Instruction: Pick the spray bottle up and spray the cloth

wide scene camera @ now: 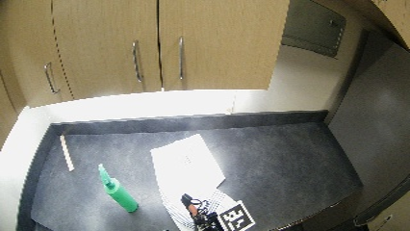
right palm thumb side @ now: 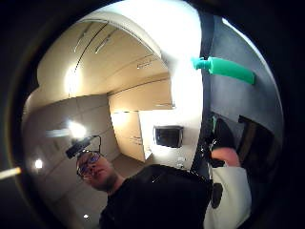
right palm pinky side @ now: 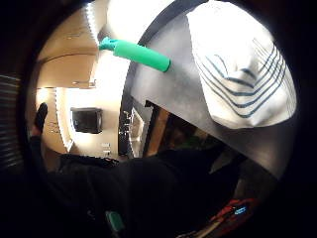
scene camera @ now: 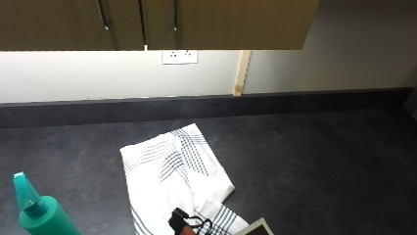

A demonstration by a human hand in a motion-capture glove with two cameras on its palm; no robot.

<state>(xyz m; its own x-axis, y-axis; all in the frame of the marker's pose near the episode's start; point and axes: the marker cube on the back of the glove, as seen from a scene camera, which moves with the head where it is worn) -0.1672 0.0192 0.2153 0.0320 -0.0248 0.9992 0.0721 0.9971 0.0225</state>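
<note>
Hand (scene camera: 186, 223) in the black glove sits at the near edge of the dark grey desk (scene camera: 312, 156), over the white blue-striped cloth (scene camera: 176, 181); its grip I cannot tell. Green plastic spray bottle (scene camera: 40, 215) stands upright beside the cloth, apart, untouched.

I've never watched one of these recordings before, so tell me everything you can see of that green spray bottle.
The spray bottle is green plastic by its look, with a lighter teal nozzle and trigger head on a narrow neck above a rounder body. It stands upright on the dark countertop, beside the white striped cloth and apart from it. Nothing touches it. The gloved right hand is over the cloth's near end, not at the bottle. Any liquid inside cannot be seen.
</note>
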